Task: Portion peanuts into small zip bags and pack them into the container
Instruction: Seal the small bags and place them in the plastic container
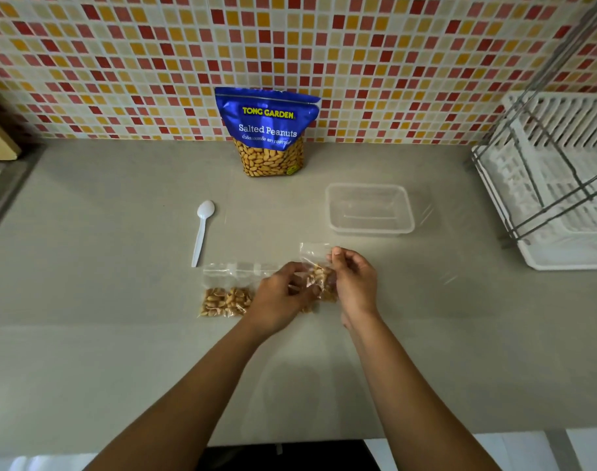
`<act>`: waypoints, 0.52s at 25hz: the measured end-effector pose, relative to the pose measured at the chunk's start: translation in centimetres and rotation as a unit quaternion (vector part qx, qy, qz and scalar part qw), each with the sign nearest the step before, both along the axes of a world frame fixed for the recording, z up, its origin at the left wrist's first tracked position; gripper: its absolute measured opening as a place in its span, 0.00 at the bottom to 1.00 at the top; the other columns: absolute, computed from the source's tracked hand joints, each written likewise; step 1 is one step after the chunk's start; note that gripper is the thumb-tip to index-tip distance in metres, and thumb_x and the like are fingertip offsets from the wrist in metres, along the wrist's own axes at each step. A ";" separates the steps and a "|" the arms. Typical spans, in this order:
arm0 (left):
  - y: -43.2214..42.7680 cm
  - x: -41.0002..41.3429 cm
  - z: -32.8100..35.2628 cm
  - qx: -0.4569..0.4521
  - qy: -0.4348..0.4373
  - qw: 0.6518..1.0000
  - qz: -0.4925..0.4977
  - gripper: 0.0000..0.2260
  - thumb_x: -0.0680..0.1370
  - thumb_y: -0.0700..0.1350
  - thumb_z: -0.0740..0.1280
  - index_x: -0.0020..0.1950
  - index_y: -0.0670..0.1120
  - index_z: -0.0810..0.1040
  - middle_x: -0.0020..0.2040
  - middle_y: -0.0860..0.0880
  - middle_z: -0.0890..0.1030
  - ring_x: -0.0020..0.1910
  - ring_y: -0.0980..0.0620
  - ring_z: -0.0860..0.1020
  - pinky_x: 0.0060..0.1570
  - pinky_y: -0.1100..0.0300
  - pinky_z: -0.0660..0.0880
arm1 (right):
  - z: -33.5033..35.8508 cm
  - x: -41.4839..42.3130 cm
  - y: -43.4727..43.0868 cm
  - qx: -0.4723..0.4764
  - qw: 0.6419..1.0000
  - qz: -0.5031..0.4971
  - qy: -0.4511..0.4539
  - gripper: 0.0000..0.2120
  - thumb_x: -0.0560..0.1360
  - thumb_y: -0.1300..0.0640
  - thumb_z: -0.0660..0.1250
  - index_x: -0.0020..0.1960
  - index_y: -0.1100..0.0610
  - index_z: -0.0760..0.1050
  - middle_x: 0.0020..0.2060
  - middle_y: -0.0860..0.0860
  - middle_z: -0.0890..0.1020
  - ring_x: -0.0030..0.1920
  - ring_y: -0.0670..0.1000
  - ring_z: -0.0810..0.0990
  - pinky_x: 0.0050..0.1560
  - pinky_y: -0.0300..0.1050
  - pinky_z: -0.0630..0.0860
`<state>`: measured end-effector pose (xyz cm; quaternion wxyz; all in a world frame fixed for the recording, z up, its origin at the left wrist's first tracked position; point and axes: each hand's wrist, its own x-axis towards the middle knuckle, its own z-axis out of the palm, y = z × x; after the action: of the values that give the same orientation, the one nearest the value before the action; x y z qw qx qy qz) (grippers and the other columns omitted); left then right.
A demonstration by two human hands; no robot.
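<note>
Seen from above: a grey table (120, 334) against a tiled wall. Both hands hold one small zip bag (319, 278) of peanuts near the table's front middle; whether it rests on the table is unclear. The right hand (354, 283) pinches the bag's clear top edge. The left hand (280, 295) curls its grip round the lower, filled part. More filled bags (225, 300) lie just to the left. A clear container (370, 229) stands empty beyond the hands, and a white spoon (201, 232) and a blue peanut pouch (268, 130) sit further back. The bag looks light, soft and slippery, with a load that shifts. It is probably best pinched along the zip strip or cupped from underneath.
</note>
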<state>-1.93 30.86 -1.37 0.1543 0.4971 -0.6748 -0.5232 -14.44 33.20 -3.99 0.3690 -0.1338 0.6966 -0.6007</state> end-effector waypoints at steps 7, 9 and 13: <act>1.6 -2.0 -2.5 -0.070 -0.105 0.990 0.059 0.13 0.73 0.42 0.69 0.54 0.42 0.71 0.41 0.42 0.82 0.42 0.43 0.80 0.43 0.55 0.74 | -3.2 -1.5 0.8 0.129 0.971 0.063 0.190 0.09 0.75 0.56 0.66 0.49 0.61 0.80 0.43 0.56 0.84 0.42 0.51 0.80 0.46 0.40 0.73; 1.8 -2.6 -2.7 -0.106 -0.153 0.981 0.047 0.14 0.73 0.44 0.69 0.54 0.41 0.69 0.43 0.42 0.82 0.44 0.42 0.79 0.43 0.55 0.71 | -3.7 -2.0 1.0 0.142 0.957 0.082 0.239 0.09 0.74 0.57 0.67 0.49 0.62 0.81 0.44 0.58 0.85 0.45 0.56 0.82 0.47 0.42 0.72; 2.0 -2.5 -2.3 -0.187 -0.178 0.966 0.027 0.16 0.75 0.49 0.67 0.54 0.41 0.66 0.42 0.41 0.82 0.44 0.38 0.80 0.42 0.51 0.72 | -2.9 -3.6 1.3 0.133 0.925 0.100 0.343 0.12 0.72 0.59 0.66 0.54 0.59 0.80 0.49 0.56 0.84 0.50 0.55 0.82 0.53 0.41 0.73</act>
<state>-4.39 32.85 -3.68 0.1358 0.5624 -0.7637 -0.2866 -18.01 34.54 -6.88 0.1802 -0.3498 0.8372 -0.3798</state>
